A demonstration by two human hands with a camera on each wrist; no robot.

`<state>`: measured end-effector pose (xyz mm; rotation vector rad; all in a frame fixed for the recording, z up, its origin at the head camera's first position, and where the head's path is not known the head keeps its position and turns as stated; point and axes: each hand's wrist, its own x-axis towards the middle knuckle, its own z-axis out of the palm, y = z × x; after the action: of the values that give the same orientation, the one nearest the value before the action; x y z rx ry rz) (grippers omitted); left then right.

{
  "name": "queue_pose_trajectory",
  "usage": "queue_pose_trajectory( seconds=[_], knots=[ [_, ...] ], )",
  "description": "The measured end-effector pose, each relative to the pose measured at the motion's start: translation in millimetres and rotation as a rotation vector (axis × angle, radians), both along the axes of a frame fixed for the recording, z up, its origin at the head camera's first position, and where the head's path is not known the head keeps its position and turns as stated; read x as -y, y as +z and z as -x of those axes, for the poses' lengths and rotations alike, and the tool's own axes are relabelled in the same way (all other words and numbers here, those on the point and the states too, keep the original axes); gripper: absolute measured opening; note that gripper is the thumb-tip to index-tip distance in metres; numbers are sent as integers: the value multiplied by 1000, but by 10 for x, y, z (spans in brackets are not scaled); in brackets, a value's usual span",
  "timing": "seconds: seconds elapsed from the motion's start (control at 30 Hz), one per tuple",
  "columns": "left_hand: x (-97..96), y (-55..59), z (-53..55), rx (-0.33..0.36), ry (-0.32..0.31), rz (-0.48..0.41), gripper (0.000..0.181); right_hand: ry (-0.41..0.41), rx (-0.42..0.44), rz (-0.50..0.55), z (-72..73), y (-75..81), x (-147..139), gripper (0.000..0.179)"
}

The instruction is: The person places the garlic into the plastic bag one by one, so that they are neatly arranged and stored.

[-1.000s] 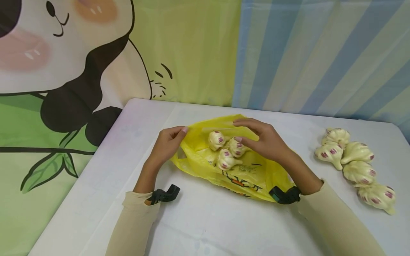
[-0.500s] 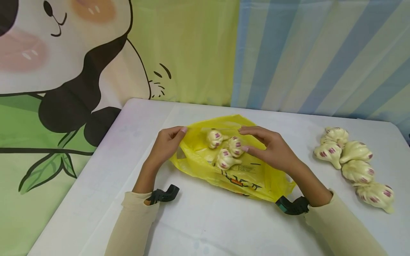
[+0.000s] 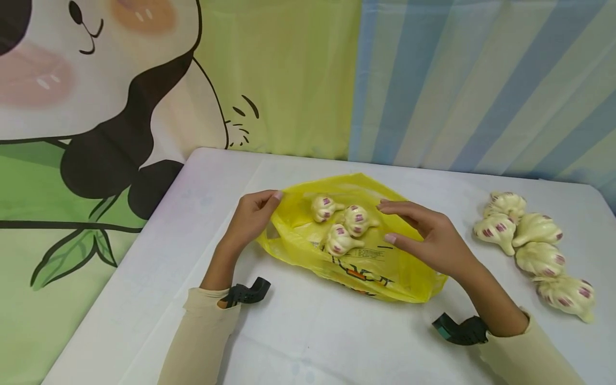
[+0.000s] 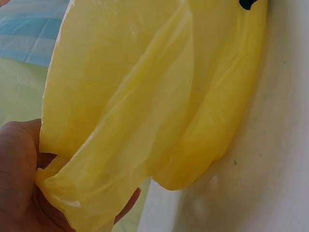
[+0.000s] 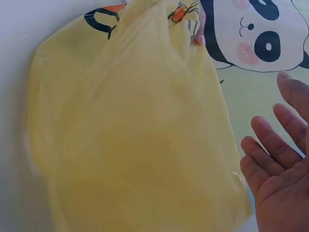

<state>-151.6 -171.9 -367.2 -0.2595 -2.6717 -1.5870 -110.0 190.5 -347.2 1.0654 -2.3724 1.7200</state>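
A yellow plastic bag (image 3: 298,248) lies spread open on the table in the head view, dark print on its inside. Three garlic bulbs (image 3: 340,239) rest together inside it, cream with purple marks. My left hand (image 3: 251,216) pinches the bag's left rim between thumb and fingers; the left wrist view shows the hand (image 4: 21,179) gripping the folded film. Over the bag's right side hovers my right hand (image 3: 433,235), fingers parted from the thumb and nothing between them. In the right wrist view that hand (image 5: 282,169) is beside the bag (image 5: 140,130), fingers extended.
Several more garlic bulbs (image 3: 538,259) lie in a curved cluster on the right part of the white table (image 3: 298,342). Behind the table hangs a cloth backdrop (image 3: 284,80) with a panda drawing and blue stripes.
My right hand has drawn back from above the garlic bulbs, moving right and toward me. One bulb near its thumb has turned slightly. The left hand keeps its pinch on the bag.
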Motion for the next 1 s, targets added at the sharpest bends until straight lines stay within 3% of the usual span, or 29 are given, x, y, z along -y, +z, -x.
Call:
queue_pose_trajectory(
  seconds=[0.17,0.37,0.53,0.83,1.0],
  knots=[
    [19,-29,3,-21,-14,-19,37,-26,-22,16,-75,3,-145,51],
    [24,-50,1,-38,-21,-21,41,-75,41,36,-180,-6,-355,51],
    [8,-39,-2,-28,-19,-18,40,-53,34,119,-263,-37,-521,51],
    [-4,-22,-3,-39,-29,-13,42,-99,63,207,-559,-161,-877,49],
    [12,-5,-8,-43,-25,-3,43,-120,52,264,-647,-238,-1021,48]
  ],
)
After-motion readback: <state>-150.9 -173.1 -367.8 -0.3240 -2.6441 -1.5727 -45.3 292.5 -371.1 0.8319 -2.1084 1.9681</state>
